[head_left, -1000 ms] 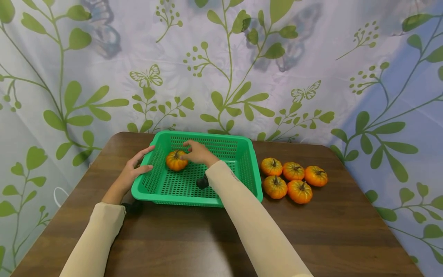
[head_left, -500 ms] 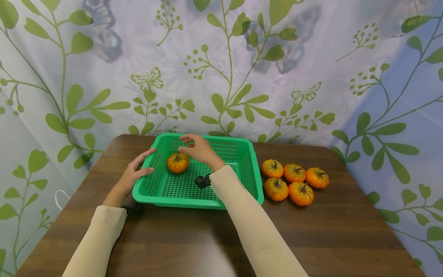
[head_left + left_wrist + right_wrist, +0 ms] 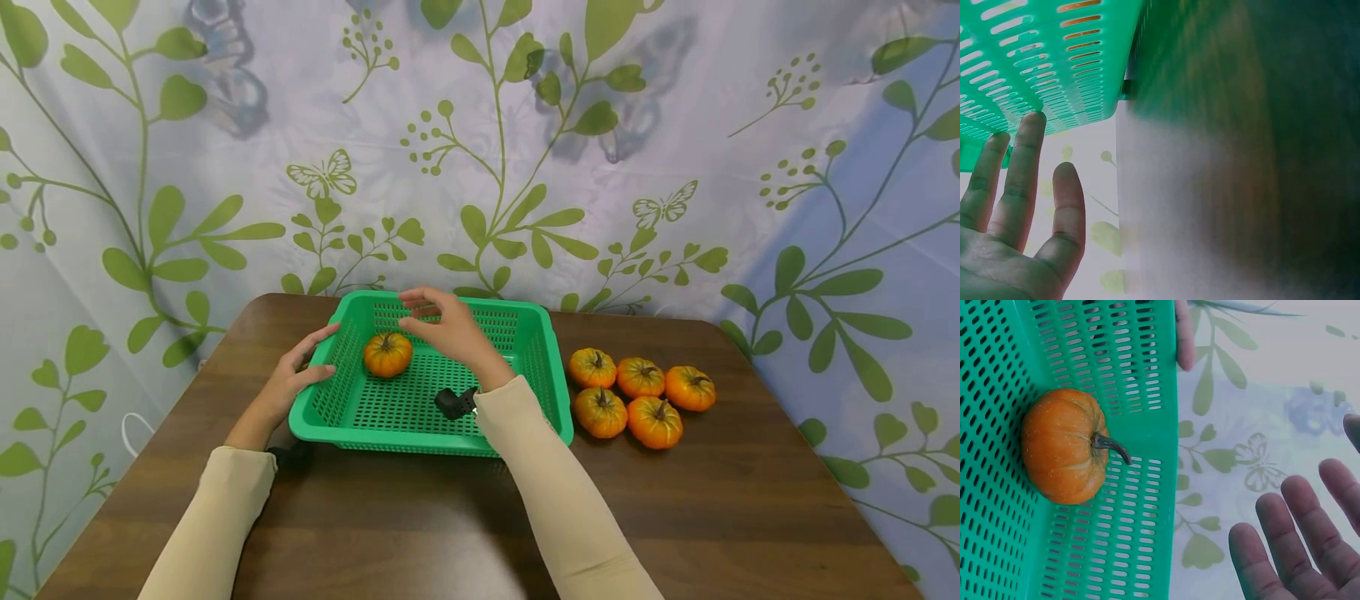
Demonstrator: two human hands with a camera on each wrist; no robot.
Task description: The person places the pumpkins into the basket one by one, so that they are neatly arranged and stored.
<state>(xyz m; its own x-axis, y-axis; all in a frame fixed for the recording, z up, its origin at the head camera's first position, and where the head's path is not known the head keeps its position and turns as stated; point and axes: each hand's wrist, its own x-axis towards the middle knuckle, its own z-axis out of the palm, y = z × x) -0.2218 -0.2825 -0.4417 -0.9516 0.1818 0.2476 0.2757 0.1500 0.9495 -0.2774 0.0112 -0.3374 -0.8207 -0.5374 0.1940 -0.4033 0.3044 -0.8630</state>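
Note:
A green plastic basket (image 3: 427, 442) with slotted walls stands on the table, one small orange pumpkin (image 3: 387, 356) sitting in its left part. The pumpkin's dark stem shows in the right wrist view. My left hand (image 3: 288, 379) is at the basket's left side; in the left wrist view its fingers (image 3: 1022, 169) are straight and reach to the outer wall. Over the basket's back part is my right hand (image 3: 453, 329), holding nothing, its fingers spread and apart from the pumpkin.
Several more pumpkins (image 3: 639, 377) lie clustered on the brown wooden table (image 3: 735, 492), just right of the basket. A leaf-patterned cloth (image 3: 480, 150) hangs behind. A black wrist camera (image 3: 453, 404) is under my right wrist. A white cable (image 3: 127, 433) shows at the left.
My right hand has drawn away from the pumpkin in the basket, up and to the right, its fingers opening out. The left hand stays at the basket's side.

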